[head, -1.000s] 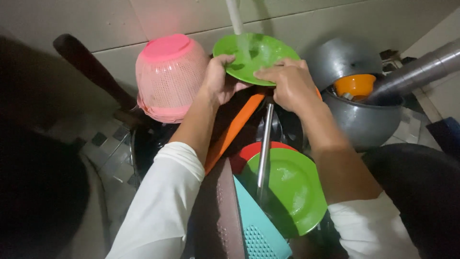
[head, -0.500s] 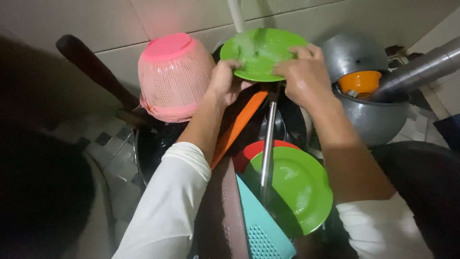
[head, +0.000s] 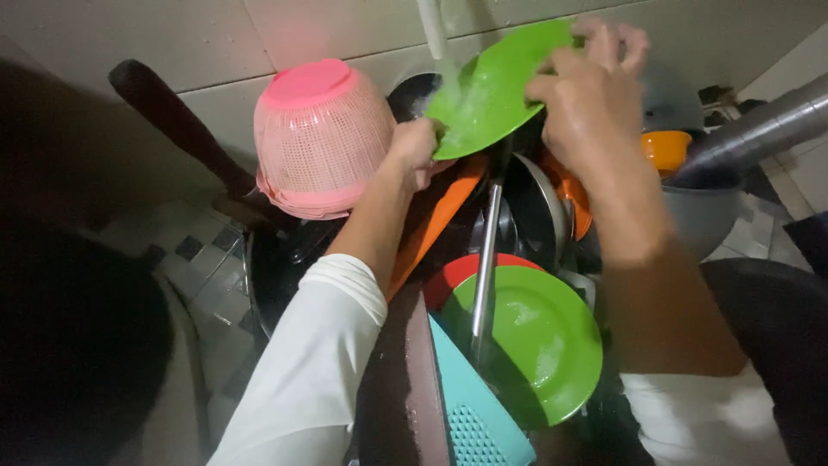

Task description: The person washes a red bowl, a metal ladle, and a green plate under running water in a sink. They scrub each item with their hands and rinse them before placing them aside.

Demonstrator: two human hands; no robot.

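Green plate sits higher and further right than a second ago, lifted toward the top of the view, and it now tilts steeply with its far rim raised under the thin stream of water falling from the white spout. Both hands have risen with it, and the pink colander now lies well to the left of the plate rather than just beside it.

Left hand reaches up from a white sleeve, forearm slanting toward the plate's lower left rim. Its fingers are curled closed over that rim, gripping it from below and behind. Right hand comes in from the right with a bare forearm, wrist bent, palm pressed to the plate's upper right face. Its fingers are spread narrowly and lie flat on the plate, with the tips hooked over the top edge, so this hand holds the plate too.

Below the hands a second green plate rests on a red plate, with a long steel handle lying across them. An orange utensil slants beside the left forearm. A teal grater shows at the bottom, and a grey pot holding an orange bowl stands at the right.
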